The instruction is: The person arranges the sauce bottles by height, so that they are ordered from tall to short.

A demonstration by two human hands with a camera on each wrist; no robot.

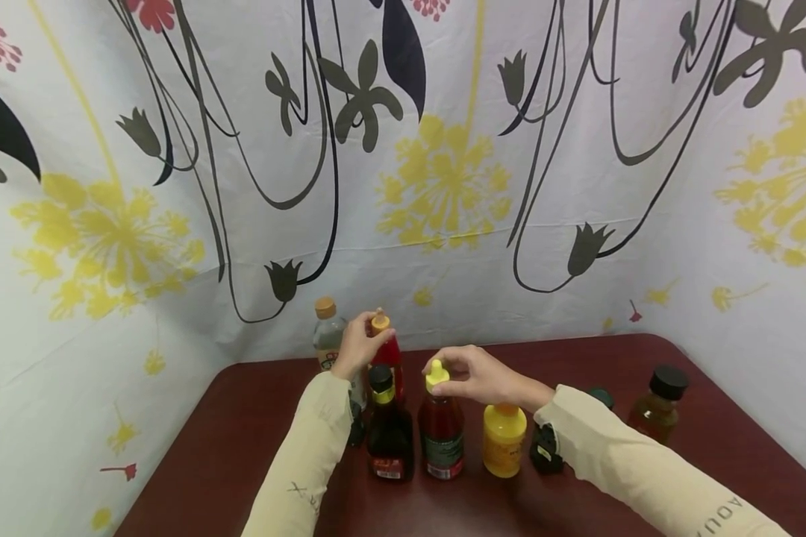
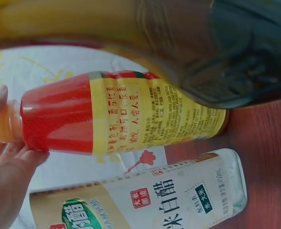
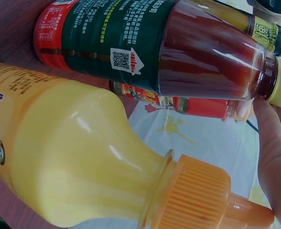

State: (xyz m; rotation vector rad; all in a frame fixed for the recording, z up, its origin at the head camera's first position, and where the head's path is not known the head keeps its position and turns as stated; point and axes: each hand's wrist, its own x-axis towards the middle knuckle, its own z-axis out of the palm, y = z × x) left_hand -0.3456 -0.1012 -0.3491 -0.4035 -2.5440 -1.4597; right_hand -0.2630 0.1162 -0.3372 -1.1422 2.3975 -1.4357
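Note:
At the back of the table, my left hand [image 1: 363,344] pinches the orange cap of a red squeeze bottle [image 2: 59,117] with a yellow label. My right hand [image 1: 483,375] holds the yellow nozzle cap of a dark red sauce bottle [image 1: 441,429] with a green label, nearer the front. Both bottles stand upright. Close to my left hand is a white rice vinegar bottle [image 2: 178,198]. A dark bottle with a black cap [image 1: 389,444] stands in front of the red one. Beside my right hand is a yellow squeeze bottle [image 3: 78,148] with an orange cap.
Right of the yellow bottle sits a small black item [image 1: 546,450], partly hidden by my right sleeve. A brown jar with a black lid [image 1: 654,406] stands at the table's right side, near a green lid [image 1: 601,397]. A patterned cloth [image 1: 443,283] hangs behind the dark red table [image 1: 255,440].

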